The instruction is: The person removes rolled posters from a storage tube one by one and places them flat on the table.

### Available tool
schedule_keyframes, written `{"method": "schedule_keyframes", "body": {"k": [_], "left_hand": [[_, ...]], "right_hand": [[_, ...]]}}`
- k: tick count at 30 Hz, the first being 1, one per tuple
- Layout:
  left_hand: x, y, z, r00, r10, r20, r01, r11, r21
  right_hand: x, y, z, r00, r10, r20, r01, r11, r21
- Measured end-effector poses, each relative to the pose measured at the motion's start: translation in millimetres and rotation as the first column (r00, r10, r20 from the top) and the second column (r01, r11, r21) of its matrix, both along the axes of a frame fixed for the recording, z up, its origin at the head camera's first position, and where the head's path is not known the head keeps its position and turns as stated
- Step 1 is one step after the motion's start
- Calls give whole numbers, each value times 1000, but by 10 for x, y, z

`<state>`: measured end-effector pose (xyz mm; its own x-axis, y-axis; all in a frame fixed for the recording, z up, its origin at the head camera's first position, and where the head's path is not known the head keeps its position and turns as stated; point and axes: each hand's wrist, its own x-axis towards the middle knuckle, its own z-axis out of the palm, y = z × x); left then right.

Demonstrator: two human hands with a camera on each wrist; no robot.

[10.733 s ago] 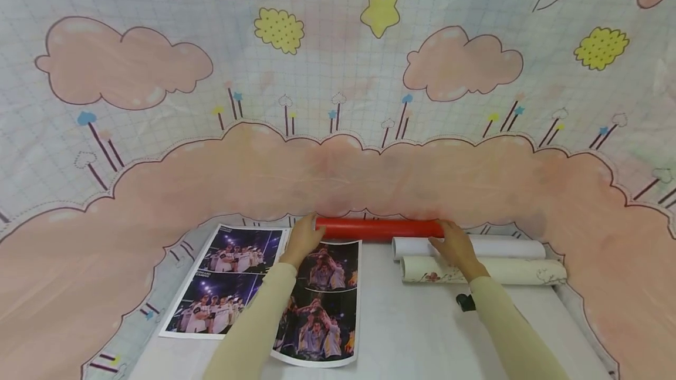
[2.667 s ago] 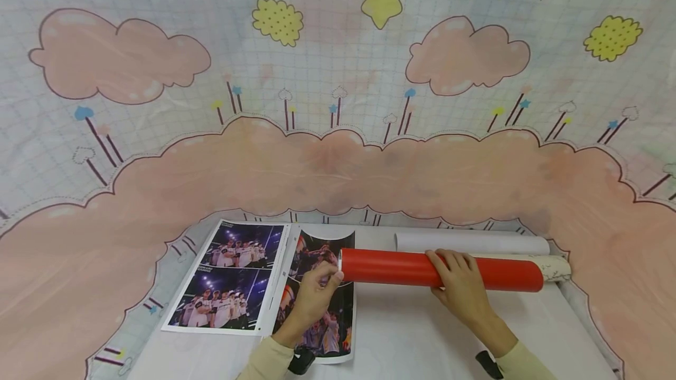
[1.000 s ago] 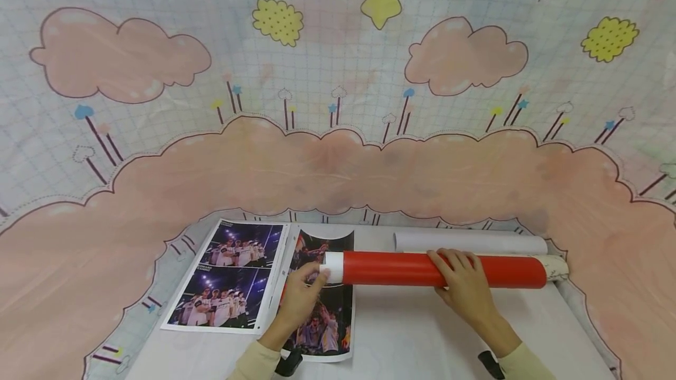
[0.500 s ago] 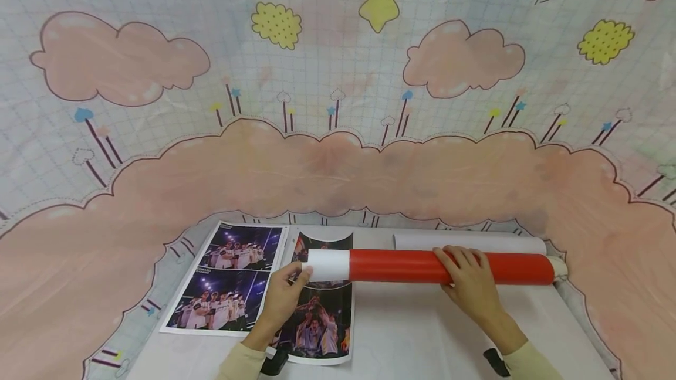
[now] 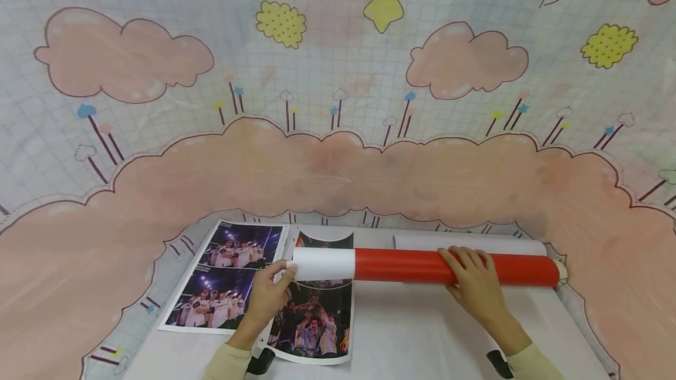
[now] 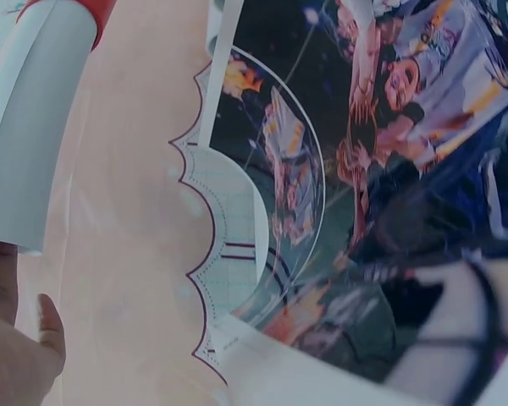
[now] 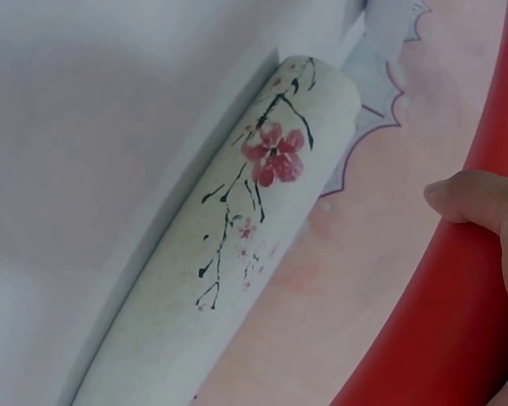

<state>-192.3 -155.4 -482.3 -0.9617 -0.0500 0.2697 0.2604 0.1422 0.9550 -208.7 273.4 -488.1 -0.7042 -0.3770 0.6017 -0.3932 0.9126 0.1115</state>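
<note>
In the head view my left hand [image 5: 268,293] pinches the left end of a white paper roll [image 5: 324,264], thumb in front. The roll sticks out of a long red tube [image 5: 404,265]; its other end is hidden inside. My right hand [image 5: 474,283] grips the tube right of its middle, fingers over the top. The left wrist view shows the white roll [image 6: 34,127] leaving the red rim, with my fingers [image 6: 4,283] at its lower end. In the right wrist view my thumb [image 7: 470,196] lies along the red tube [image 7: 440,330].
Behind the tube lie a white roll [image 5: 475,244] and a cream roll with painted red blossoms [image 7: 237,228], mostly covered in the head view. On the white table's left are two photo sheets, one flat [image 5: 213,298] and one curling [image 5: 319,327]. A cloud-patterned cloth [image 5: 338,175] backs the table.
My left hand has drawn the white roll leftward, so much more of it shows. The red tube has shifted slightly right with my right hand. Earlier, the tube lay at the table's back.
</note>
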Motion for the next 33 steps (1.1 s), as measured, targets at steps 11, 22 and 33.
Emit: {"method": "schedule_keyframes", "body": {"k": [11, 22, 33], "left_hand": [[-111, -236, -246, 992, 54, -118, -58, 998, -35], [-158, -387, -247, 971, 182, -152, -203, 971, -131], [-81, -429, -87, 973, 200, -118, -220, 958, -183]], "right_hand": [[-11, 93, 52, 1000, 0, -9, 1, 1000, 9], [-23, 233, 57, 1000, -21, 10, 21, 1000, 9], [-23, 294, 44, 1000, -26, 9, 26, 1000, 1]]}}
